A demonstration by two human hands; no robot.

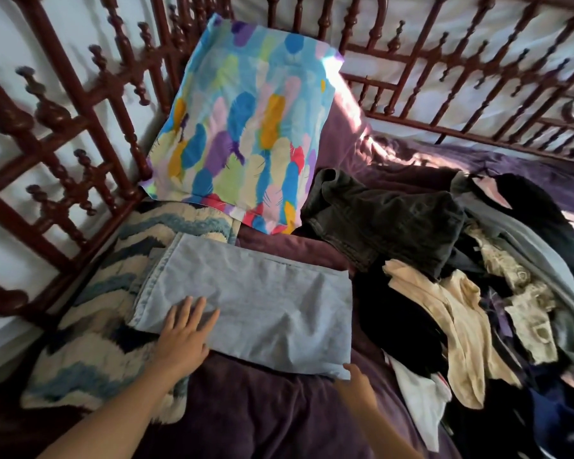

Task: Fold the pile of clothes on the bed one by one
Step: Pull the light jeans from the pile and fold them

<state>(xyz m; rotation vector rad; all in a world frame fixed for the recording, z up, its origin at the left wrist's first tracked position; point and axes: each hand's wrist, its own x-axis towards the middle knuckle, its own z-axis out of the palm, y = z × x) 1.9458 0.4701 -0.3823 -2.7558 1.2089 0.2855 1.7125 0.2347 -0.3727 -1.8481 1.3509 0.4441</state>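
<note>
A folded light blue cloth [256,303] lies flat on the purple bed cover, partly over a blue and cream zigzag pillow [100,326]. My left hand [184,332] rests flat on the cloth's near left part, fingers straight and spread. My right hand [358,382] is at the cloth's near right corner; its fingers are under or behind the edge and I cannot see how they lie. To the right sits the pile of unfolded clothes [461,276]: dark jeans, a cream garment, black, grey and white pieces.
A pillow with a bright feather print [246,127] leans against the dark red turned-wood bed frame [90,104], which runs along the left and back. The purple bed cover [262,409] fills the foreground.
</note>
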